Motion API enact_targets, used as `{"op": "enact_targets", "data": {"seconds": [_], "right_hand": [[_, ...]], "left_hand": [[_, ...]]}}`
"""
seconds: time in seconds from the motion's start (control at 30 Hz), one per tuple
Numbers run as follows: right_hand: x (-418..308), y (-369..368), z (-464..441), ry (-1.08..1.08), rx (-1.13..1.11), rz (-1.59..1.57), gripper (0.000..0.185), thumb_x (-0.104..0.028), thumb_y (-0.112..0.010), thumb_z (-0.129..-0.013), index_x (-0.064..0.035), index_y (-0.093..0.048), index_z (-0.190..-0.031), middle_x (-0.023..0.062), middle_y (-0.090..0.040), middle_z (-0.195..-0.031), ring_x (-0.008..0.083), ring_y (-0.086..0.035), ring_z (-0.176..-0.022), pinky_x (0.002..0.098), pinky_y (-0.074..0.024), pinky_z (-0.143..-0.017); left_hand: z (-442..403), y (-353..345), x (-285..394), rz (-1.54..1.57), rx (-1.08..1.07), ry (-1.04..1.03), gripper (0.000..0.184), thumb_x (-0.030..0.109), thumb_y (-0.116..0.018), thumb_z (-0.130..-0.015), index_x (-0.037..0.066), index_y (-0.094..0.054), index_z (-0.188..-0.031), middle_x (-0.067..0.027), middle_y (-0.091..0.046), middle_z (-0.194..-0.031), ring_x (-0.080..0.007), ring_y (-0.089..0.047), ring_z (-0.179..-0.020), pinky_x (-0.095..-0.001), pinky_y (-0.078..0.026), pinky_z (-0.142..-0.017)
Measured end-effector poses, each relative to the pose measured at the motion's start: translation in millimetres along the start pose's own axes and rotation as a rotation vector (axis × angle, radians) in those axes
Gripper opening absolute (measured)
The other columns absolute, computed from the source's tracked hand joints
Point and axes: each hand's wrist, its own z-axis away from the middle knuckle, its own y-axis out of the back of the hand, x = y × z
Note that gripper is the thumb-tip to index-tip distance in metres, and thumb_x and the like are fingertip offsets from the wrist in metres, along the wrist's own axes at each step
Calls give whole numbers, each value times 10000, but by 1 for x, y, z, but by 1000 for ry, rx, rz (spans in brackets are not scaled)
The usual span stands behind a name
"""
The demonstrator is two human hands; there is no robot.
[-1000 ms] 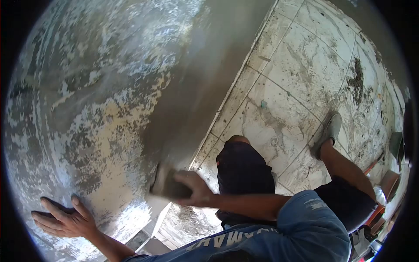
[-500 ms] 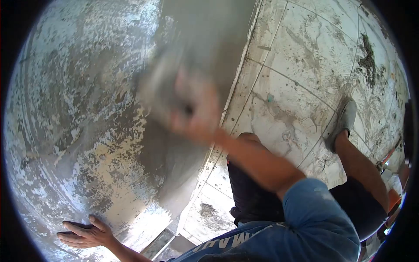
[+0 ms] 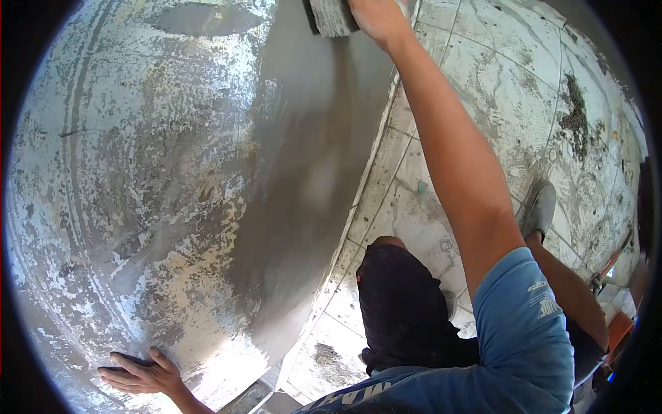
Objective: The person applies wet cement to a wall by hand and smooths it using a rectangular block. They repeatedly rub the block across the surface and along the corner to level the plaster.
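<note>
My right hand [image 3: 378, 19] is at the top edge of the view, arm stretched out, closed on a cement-smeared plastering float [image 3: 333, 16]. The float lies against a strip of smooth, damp grey plaster [image 3: 296, 200] on the wall; part of the float and of my fingers is cut off by the frame. Low on the left, my left hand [image 3: 141, 374] rests flat with fingers spread on the patchy, scraped wall surface [image 3: 158, 228]. Nothing is in it.
A pale tiled floor [image 3: 476, 103], streaked with dirt, meets the wall along a ragged edge [image 3: 369, 183]. Dark debris [image 3: 574, 117] lies on the tiles. My bent knee [image 3: 396, 297] and a grey shoe [image 3: 540, 207] are near the wall. Several blurred items, one orange [image 3: 619, 331], sit at far right.
My right hand has swept upward with the float, from mid-wall to the top of the view, and the arm has straightened. My left hand stays on the wall.
</note>
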Motion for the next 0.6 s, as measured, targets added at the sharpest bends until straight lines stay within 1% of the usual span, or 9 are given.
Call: {"op": "enact_targets", "data": {"seconds": [0.03,0.1,0.13,0.17,0.23,0.33,0.37,0.43,0.6], "right_hand": [[3,-6,6,-7,1,-4,743,-280,-697,-802,11,-401,-1419,239,-544,-1317,295,-518,-1231,337,-383,-1043],[9,-25,33,-84,13,33,507,-351,-771,-681,35,-642,-983,144,-653,-723,258,-599,-581,391,-509,-622],[-7,-26,68,-135,-156,-29,451,-255,-735,-785,-6,-593,-1133,123,-651,-1060,152,-618,-895,325,-506,-736],[-11,-51,116,174,109,-84,358,-260,-734,-772,-27,-626,-1022,93,-653,-1000,180,-614,-847,357,-486,-695],[-62,-40,214,216,-342,-50,514,-338,-722,-739,-146,-631,-1207,120,-615,-1081,329,-580,-1030,440,-456,-903],[-85,-40,389,255,-642,-213,645,-523,-696,-751,-255,-559,-1322,136,-484,-1338,347,-461,-1230,555,-348,-998],[-90,-27,384,223,-767,-277,719,-582,-650,-789,-228,-502,-1397,152,-441,-1407,359,-428,-1274,569,-309,-1044],[-55,-20,324,205,-472,-216,564,-492,-738,-747,-198,-627,-1215,121,-497,-1344,331,-486,-1217,524,-379,-978],[50,40,66,-26,-8,-252,766,-276,-773,-733,25,-464,-1366,211,-515,-1349,318,-497,-1250,393,-373,-1078]], "left_hand": [[0,0,-1,-3,-1,-7,727,643,-365,-943,121,-426,-1446,-247,-288,-1516,-441,-306,-1376,-588,-271,-1079],[0,-1,0,1,-2,-2,727,642,-362,-944,119,-427,-1445,-249,-285,-1517,-440,-303,-1378,-588,-270,-1080],[0,0,0,-5,-5,-3,727,642,-362,-944,119,-427,-1445,-249,-285,-1517,-440,-303,-1378,-588,-270,-1080],[-1,1,0,-8,-3,-4,728,642,-360,-944,120,-420,-1449,-249,-279,-1520,-440,-300,-1379,-587,-266,-1082],[-3,1,3,-10,8,0,730,642,-358,-945,121,-414,-1453,-250,-273,-1522,-440,-297,-1380,-587,-261,-1085],[-2,3,2,5,-3,-4,728,632,-354,-949,123,-386,-1469,-247,-249,-1533,-437,-281,-1389,-584,-251,-1091],[-4,3,0,-12,-23,-22,745,634,-331,-951,110,-358,-1479,-264,-230,-1533,-448,-263,-1395,-591,-240,-1096],[-2,5,0,-35,-46,-29,761,636,-309,-952,96,-330,-1489,-282,-210,-1533,-459,-244,-1402,-597,-228,-1100],[-6,8,2,-53,-85,-39,749,618,-304,-963,90,-317,-1494,-272,-164,-1551,-449,-190,-1425,-595,-185,-1117]]}}
